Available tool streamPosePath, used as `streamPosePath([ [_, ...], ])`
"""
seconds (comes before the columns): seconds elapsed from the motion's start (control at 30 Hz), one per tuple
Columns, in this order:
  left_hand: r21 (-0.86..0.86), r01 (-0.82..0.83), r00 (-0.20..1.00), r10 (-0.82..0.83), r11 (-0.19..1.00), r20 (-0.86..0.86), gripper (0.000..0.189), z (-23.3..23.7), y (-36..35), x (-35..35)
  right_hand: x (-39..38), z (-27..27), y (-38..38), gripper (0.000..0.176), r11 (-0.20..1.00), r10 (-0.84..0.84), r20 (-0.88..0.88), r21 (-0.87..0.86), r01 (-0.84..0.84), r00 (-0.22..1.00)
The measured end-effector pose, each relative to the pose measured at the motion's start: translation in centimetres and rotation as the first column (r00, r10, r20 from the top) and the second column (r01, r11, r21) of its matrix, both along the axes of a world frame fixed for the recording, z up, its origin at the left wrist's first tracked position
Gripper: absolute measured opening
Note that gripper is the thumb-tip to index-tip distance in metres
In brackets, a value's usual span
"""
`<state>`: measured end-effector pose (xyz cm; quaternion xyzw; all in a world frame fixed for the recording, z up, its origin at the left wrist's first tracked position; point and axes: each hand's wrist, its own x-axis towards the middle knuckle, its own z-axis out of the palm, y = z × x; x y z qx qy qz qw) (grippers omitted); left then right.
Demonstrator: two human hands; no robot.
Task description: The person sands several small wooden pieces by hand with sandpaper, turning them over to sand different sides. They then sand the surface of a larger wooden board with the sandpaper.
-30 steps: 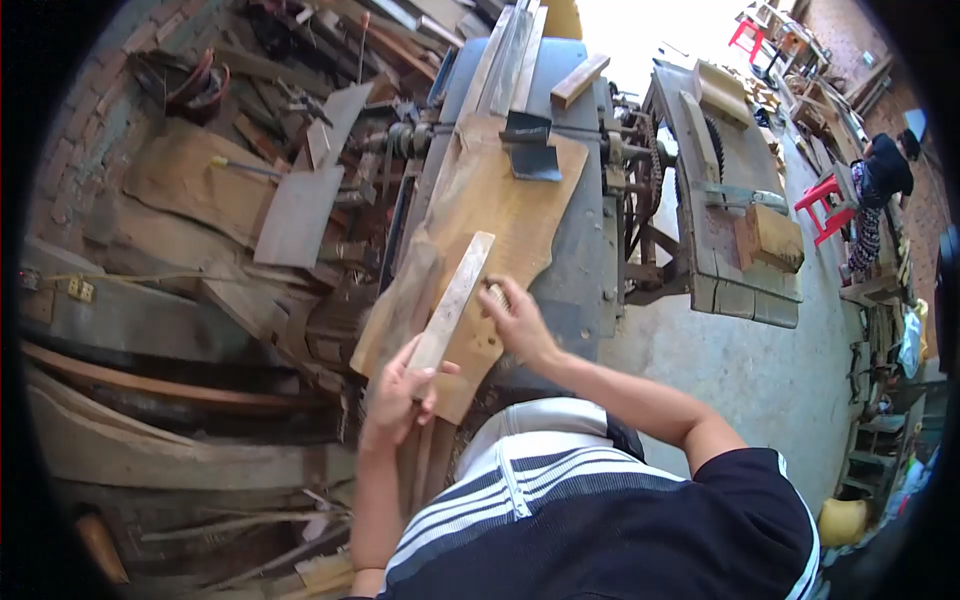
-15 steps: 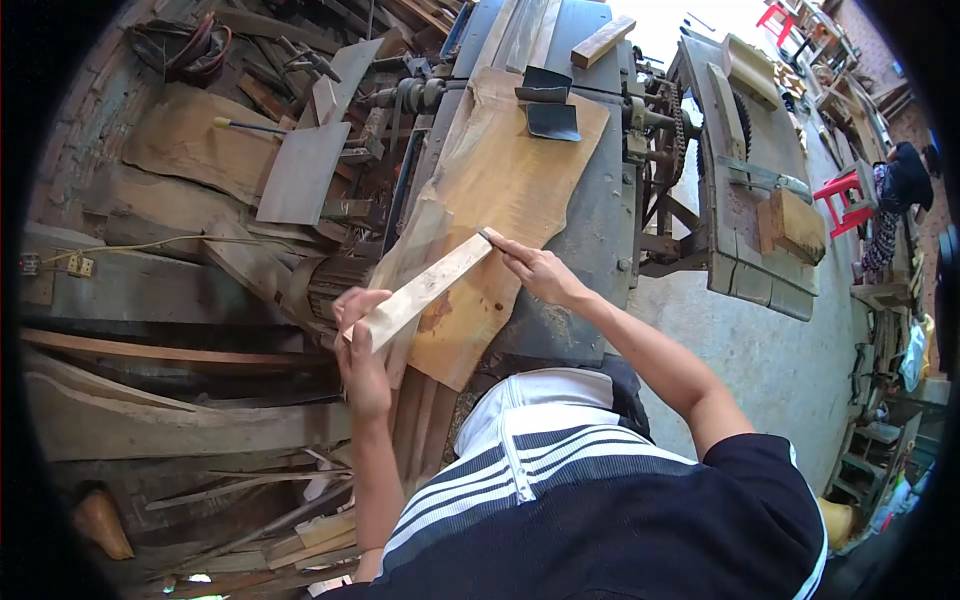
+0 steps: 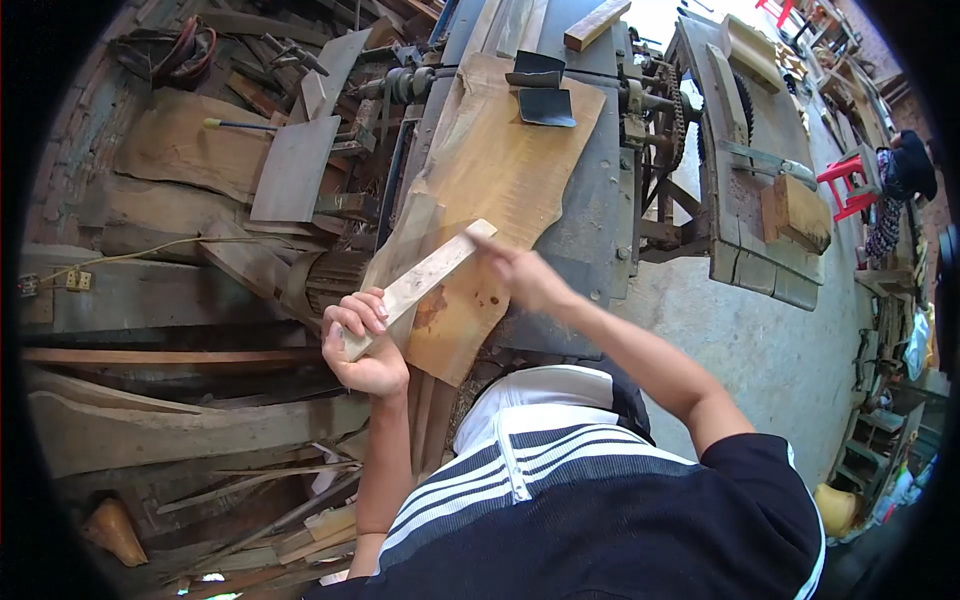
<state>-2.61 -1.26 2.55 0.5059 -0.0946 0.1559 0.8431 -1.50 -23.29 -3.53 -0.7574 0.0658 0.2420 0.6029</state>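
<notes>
A pale squared wood strip (image 3: 432, 277) slants over a broad wooden slab (image 3: 520, 170). My left hand (image 3: 362, 345) is wrapped round the strip's lower end, fingers curled over its top. At the upper end is my right hand (image 3: 520, 275), blurred by motion; its fingers and anything between them cannot be made out. Two dark sheets, one curled (image 3: 537, 68) and one flatter (image 3: 546, 107), lie on the slab's far part.
A metal machine table (image 3: 585, 215) lies under the slab, with a short wood block (image 3: 597, 25) at its far end. Right of it stands a saw bench (image 3: 755, 215). A person (image 3: 903, 185) is at the far right. Planks (image 3: 190, 425) fill the left.
My left hand's fingers have closed over the lower end of the strip. My right hand has shifted slightly at the upper end and blurred, and the dark piece seen there no longer shows clearly.
</notes>
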Motion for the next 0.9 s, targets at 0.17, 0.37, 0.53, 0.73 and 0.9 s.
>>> streamPosePath([
  [0.17,-0.031,0.043,0.999,-0.043,0.999,-0.012,0.024,-0.4,0.6,0.3,-1.9,0.0,1.9,0.053,0.990,0.116,0.372,-0.120,-0.076,0.921],
  [0.37,0.012,0.048,0.999,-0.048,0.999,-0.001,0.024,-0.3,0.8,0.0,0.2,-3.1,-1.6,0.056,0.981,0.007,0.148,-0.195,0.022,0.989],
  [0.53,-0.004,0.049,0.998,-0.050,0.999,-0.032,0.024,-0.4,1.0,0.1,-1.9,-3.0,-0.2,0.053,0.982,0.104,0.336,-0.186,-0.043,0.936],
  [0.73,0.019,0.035,0.999,-0.035,0.999,0.001,0.022,-0.6,1.0,0.3,-1.0,-2.4,-1.0,0.049,0.989,0.063,0.235,-0.147,-0.029,0.970],
  [0.9,0.031,0.035,0.999,-0.034,0.999,-0.018,0.023,-0.6,1.2,0.1,0.5,-4.9,-3.1,0.050,0.984,0.036,0.250,-0.178,0.009,0.968],
])
